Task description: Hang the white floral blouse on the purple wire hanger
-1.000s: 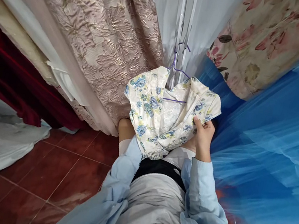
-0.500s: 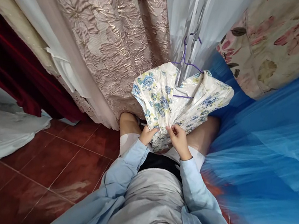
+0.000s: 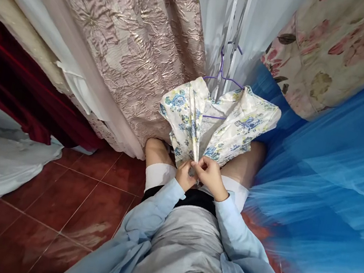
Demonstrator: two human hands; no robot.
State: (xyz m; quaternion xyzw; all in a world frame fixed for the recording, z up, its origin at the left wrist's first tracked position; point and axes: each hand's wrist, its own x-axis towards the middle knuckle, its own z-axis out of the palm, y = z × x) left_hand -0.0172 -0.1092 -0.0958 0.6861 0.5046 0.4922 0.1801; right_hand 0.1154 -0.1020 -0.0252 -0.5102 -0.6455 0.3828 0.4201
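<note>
A white blouse with blue and yellow flowers [image 3: 245, 121] hangs from a purple hanger [image 3: 221, 68] in front of my legs, its front parted down the middle. My left hand [image 3: 186, 176] is closed on the lower front edge of the blouse. Close against it, my right hand [image 3: 210, 175] pinches the same edge, thumb and forefinger together. The two hands meet at the fingertips. The blouse's lower hem is hidden behind my hands and lap.
Pink brocade cloth [image 3: 124, 43] hangs ahead on the left, beside dark red velvet [image 3: 8, 65]. Blue tulle [image 3: 327, 188] fills the right, below a floral cloth [image 3: 335, 55]. White metal poles [image 3: 238, 20] stand behind the hanger. The floor has red tiles [image 3: 87, 200].
My hands have come together, the left moving right and down to meet the right. The blouse's front edge is now drawn into a narrow fold between them, and its front panels lie farther apart.
</note>
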